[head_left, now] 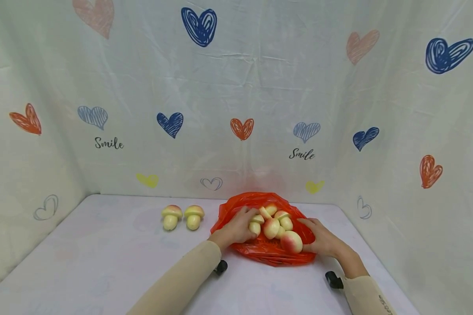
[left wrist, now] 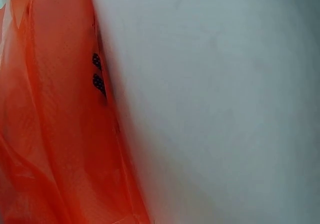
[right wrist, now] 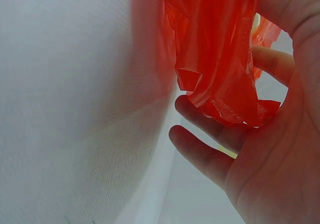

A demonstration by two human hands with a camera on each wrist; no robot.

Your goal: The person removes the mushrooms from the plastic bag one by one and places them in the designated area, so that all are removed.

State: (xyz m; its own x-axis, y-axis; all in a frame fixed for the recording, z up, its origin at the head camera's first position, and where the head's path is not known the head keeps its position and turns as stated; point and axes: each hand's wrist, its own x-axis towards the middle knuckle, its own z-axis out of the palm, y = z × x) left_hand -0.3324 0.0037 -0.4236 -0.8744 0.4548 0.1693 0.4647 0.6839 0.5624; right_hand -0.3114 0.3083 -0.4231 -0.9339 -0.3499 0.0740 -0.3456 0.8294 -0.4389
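A red plastic bag [head_left: 273, 256] lies spread on the table with its mouth gaping. Inside it sit several toy mushrooms [head_left: 291, 242], pale yellow with pinkish-red blushes on their caps. My left hand [head_left: 238, 225] reaches over the bag's left side and grips one toy mushroom [head_left: 255, 227] among the others. On the opposite side, my right hand [head_left: 323, 238] holds the bag's edge between thumb and index finger. The right wrist view shows its other fingers [right wrist: 200, 154] spread beside the crumpled red plastic [right wrist: 220, 58]. In the left wrist view, the bag [left wrist: 60, 108] fills the left side; the hand is hidden.
Two more toy mushrooms [head_left: 171, 217] [head_left: 194, 217] stand side by side on the white table [head_left: 114, 249], left of the bag. A pale curtain [head_left: 244, 96] printed with hearts hangs behind and at both sides. Black wrist devices [head_left: 333, 280] show beneath the sleeves.
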